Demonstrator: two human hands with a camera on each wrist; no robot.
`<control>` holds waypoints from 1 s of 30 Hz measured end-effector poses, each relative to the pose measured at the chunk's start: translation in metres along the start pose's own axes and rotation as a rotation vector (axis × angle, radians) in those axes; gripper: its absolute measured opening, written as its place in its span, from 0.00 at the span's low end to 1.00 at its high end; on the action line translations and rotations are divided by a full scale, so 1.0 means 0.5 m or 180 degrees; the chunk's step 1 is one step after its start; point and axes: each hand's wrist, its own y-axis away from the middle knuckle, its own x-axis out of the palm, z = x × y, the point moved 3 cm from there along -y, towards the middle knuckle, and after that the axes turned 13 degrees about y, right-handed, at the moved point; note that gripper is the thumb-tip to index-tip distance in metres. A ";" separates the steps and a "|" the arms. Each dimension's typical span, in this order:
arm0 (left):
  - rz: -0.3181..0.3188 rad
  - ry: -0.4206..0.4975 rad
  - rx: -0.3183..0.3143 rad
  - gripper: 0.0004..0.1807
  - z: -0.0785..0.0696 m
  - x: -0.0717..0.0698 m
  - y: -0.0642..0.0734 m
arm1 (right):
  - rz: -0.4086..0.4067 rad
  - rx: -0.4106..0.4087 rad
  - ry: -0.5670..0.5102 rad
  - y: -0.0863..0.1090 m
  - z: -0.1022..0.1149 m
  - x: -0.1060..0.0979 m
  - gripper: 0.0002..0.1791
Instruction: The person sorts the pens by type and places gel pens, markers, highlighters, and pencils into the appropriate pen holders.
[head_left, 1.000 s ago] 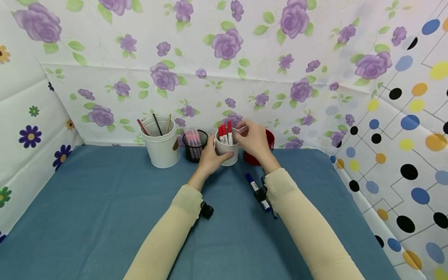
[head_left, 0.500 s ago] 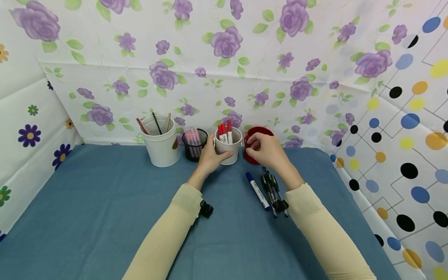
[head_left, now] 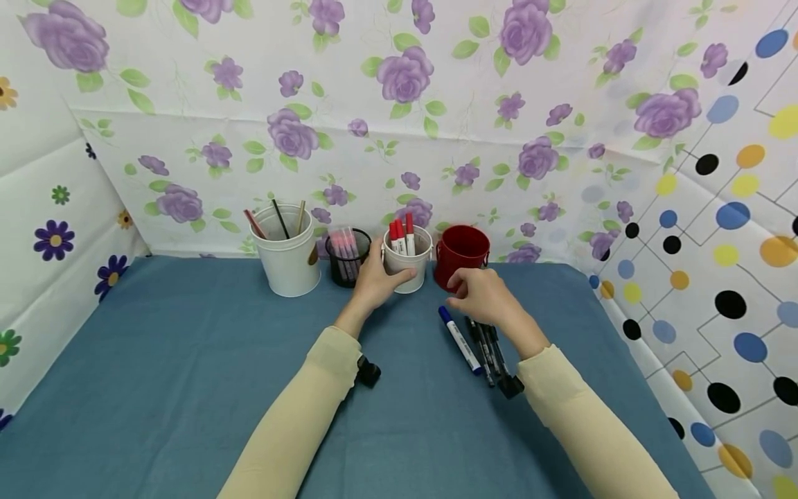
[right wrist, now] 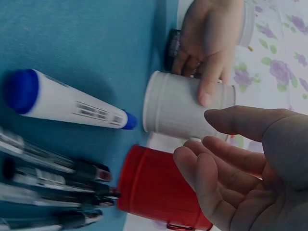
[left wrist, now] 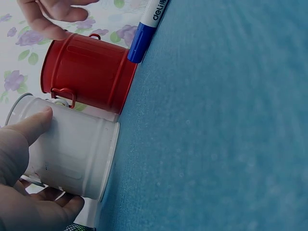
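My left hand (head_left: pixel 376 281) grips a small white bucket (left wrist: pixel 72 149), thumb across its front and fingers round its left side. Several red-capped markers (head_left: pixel 401 239) stand in that bucket. My right hand (head_left: pixel 486 298) holds nothing; its fingers are loosely bent, in front of the red bucket (head_left: pixel 463 249) and over the far ends of the pens. Below it on the cloth lie a blue-capped white marker (right wrist: pixel 77 101) and several clear-barrelled black pens (right wrist: pixel 43 183), side by side. In the right wrist view the thumb and fingers stand apart.
Left of the white bucket stands a black mesh cup (head_left: pixel 347 267) with pink pens. Beyond it is a larger white bucket (head_left: pixel 289 267) with a few thin sticks or pencils. A flowered cloth wall (head_left: pixel 349 159) rises right behind the containers; blue cloth (head_left: pixel 249 374) covers the table.
My right hand has moved from the white bucket's rim, past the red bucket, toward me and right, over the pens. My left hand has stayed on the white bucket.
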 end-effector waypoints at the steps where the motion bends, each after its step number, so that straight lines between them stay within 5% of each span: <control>1: -0.0001 0.0001 0.0000 0.57 0.000 0.000 0.000 | 0.0025 0.0020 0.0005 0.001 -0.002 0.006 0.14; 30: -0.0045 -0.0030 0.0054 0.56 0.005 0.001 -0.004 | 0.0499 0.0495 0.0207 0.031 -0.007 0.098 0.16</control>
